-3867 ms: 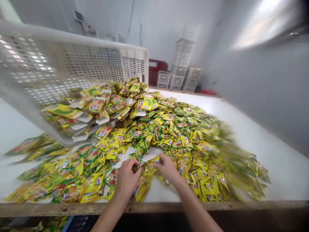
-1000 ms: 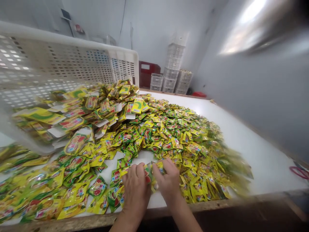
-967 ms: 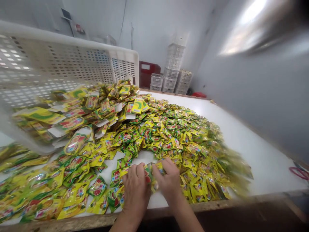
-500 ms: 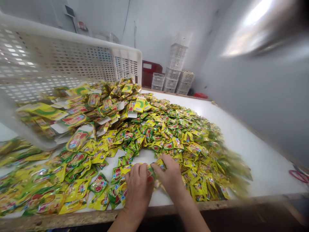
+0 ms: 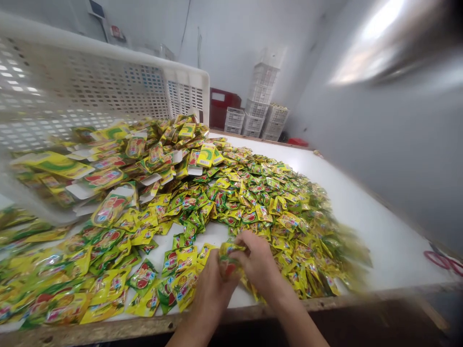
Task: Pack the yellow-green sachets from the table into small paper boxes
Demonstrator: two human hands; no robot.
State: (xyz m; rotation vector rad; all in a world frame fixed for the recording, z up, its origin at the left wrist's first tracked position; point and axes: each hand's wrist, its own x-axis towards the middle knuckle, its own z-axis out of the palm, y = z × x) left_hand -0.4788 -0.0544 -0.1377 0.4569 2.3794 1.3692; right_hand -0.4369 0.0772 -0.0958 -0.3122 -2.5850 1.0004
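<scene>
Just above the table's front edge, my two hands are close together. My left hand (image 5: 216, 285) is closed around small candy sachets (image 5: 227, 265), yellow and green with a red fruit print. From the right side, my right hand (image 5: 257, 258) pinches at the top of the same sachets with thumb and fingers. How many sachets are held is hidden by the fingers. Loose sachets (image 5: 186, 279) lie flat left of my left hand. A large heap of the same sachets (image 5: 264, 212) spreads beyond and to the right of my right hand.
A white perforated crate (image 5: 188, 74) lies tipped on the left, spilling printed cardboard boxes (image 5: 108, 178). The white tabletop (image 5: 354, 202) has a wooden edge (image 5: 144, 327). Pink-handled scissors (image 5: 437, 259) lie at far right. Stacked crates (image 5: 255, 115) stand behind.
My left hand has turned and come off the flat sachets toward my right hand. The held sachets now stand up between both hands. The view has shifted slightly.
</scene>
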